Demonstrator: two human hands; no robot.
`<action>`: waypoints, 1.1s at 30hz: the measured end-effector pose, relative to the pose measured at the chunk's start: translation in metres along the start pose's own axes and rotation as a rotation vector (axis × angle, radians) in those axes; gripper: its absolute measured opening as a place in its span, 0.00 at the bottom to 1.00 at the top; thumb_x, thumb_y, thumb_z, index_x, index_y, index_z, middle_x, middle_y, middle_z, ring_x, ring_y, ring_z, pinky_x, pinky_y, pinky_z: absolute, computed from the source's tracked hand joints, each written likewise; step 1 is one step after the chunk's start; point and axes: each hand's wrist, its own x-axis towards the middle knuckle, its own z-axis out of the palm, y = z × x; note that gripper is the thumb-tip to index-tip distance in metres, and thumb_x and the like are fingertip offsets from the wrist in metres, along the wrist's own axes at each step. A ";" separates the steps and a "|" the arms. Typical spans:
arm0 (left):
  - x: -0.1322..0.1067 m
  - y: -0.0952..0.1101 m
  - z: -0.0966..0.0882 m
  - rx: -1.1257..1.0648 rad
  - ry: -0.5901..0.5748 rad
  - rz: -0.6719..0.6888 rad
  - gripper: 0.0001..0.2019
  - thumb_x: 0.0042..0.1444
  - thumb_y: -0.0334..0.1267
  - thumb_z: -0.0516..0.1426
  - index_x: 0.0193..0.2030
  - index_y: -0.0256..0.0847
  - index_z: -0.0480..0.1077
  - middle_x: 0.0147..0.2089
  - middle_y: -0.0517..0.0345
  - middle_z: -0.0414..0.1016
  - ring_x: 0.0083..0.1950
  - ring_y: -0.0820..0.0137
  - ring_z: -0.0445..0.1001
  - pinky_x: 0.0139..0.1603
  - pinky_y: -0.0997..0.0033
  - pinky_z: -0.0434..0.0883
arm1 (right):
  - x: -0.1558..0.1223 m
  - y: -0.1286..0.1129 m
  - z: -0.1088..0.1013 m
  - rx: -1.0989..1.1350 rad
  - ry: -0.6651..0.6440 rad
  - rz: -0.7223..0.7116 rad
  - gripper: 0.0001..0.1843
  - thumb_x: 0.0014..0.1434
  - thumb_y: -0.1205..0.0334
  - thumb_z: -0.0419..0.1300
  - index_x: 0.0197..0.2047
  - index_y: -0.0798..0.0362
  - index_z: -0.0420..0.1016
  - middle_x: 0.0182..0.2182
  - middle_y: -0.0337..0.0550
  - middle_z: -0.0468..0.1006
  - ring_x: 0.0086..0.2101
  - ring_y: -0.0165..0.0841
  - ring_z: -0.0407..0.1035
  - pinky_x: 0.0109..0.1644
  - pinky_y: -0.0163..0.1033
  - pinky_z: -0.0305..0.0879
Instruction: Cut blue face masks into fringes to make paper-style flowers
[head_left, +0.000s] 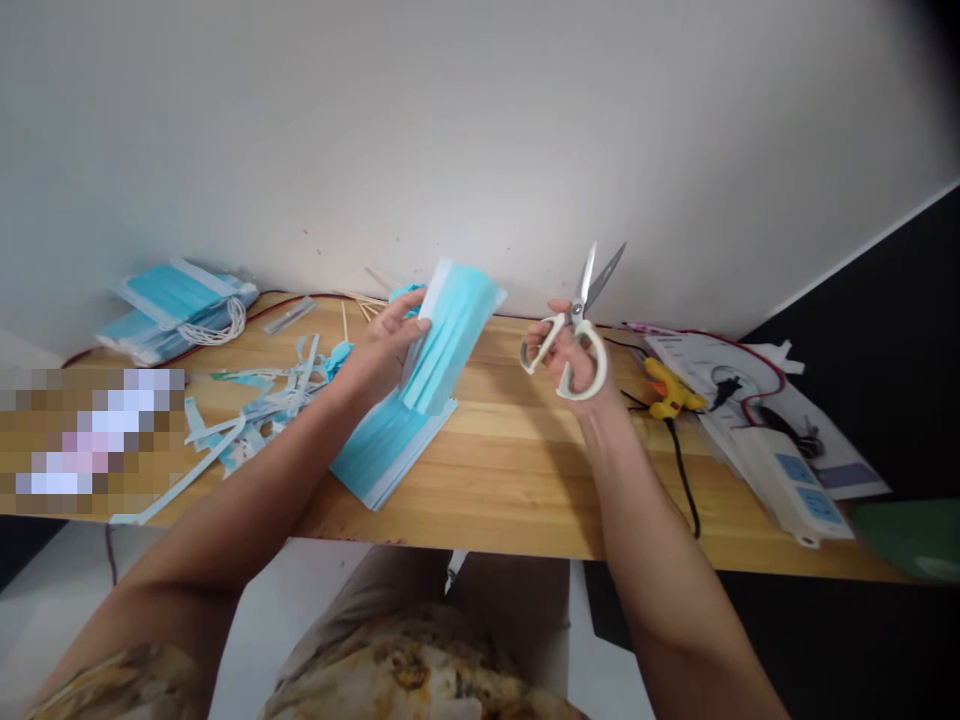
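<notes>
My left hand point(394, 338) pinches the left edge of a blue face mask point(459, 330), raised above the table and tilted, with its pleats toward me. Below it, a small stack of blue face masks point(386, 450) lies flat on the wood. In my right hand point(566, 350) is a pair of scissors point(592, 345) with cream handles. My fingers pass through the handle loops, and the blades point up, slightly apart. The scissors are well to the right of the mask and do not touch it.
Cut mask strips point(247, 410) are scattered on the left of the table point(510, 480). Behind them sit packed masks point(176, 300) with white ear loops. Thin wooden sticks point(364, 303) lie at the back. On the right are a yellow glue gun point(667, 392), papers point(847, 450) and a power strip point(799, 490).
</notes>
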 end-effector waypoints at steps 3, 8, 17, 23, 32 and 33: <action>-0.006 0.000 0.002 0.033 -0.160 -0.125 0.22 0.53 0.46 0.67 0.54 0.47 0.74 0.40 0.56 0.82 0.34 0.66 0.78 0.35 0.67 0.75 | 0.000 0.000 0.001 -0.083 0.016 -0.046 0.29 0.46 0.42 0.73 0.48 0.43 0.72 0.36 0.39 0.80 0.37 0.35 0.75 0.39 0.41 0.71; -0.012 0.002 0.004 0.196 -0.296 -0.194 0.19 0.54 0.47 0.67 0.51 0.46 0.77 0.31 0.59 0.79 0.25 0.70 0.73 0.24 0.72 0.67 | -0.009 -0.007 0.006 -0.283 -0.087 -0.003 0.30 0.42 0.42 0.74 0.45 0.46 0.75 0.31 0.38 0.76 0.30 0.33 0.69 0.32 0.39 0.66; -0.008 0.006 0.013 -0.109 -0.151 -0.224 0.37 0.58 0.70 0.50 0.59 0.43 0.71 0.48 0.45 0.81 0.47 0.52 0.81 0.43 0.52 0.79 | -0.001 0.008 0.008 -0.235 0.160 -0.051 0.24 0.45 0.48 0.72 0.43 0.46 0.73 0.32 0.36 0.71 0.31 0.31 0.65 0.32 0.36 0.64; -0.015 -0.010 0.025 -0.220 -0.252 -0.205 0.40 0.55 0.73 0.51 0.63 0.44 0.68 0.64 0.41 0.72 0.65 0.48 0.71 0.58 0.45 0.74 | 0.005 0.025 0.008 0.062 0.376 0.062 0.22 0.49 0.43 0.67 0.42 0.47 0.73 0.32 0.35 0.73 0.30 0.29 0.69 0.33 0.35 0.67; -0.024 -0.040 0.023 0.951 -0.490 0.462 0.47 0.49 0.44 0.70 0.74 0.46 0.55 0.77 0.41 0.51 0.78 0.46 0.47 0.76 0.39 0.47 | 0.014 0.034 0.000 -0.080 0.259 0.107 0.26 0.52 0.30 0.58 0.28 0.47 0.63 0.24 0.37 0.71 0.29 0.34 0.68 0.35 0.41 0.70; -0.026 -0.042 0.025 0.999 -0.467 0.487 0.47 0.48 0.44 0.70 0.73 0.45 0.55 0.77 0.40 0.50 0.78 0.46 0.46 0.76 0.39 0.47 | 0.014 0.034 0.001 -0.073 0.244 0.117 0.27 0.52 0.31 0.57 0.27 0.47 0.61 0.24 0.37 0.71 0.29 0.34 0.68 0.35 0.42 0.71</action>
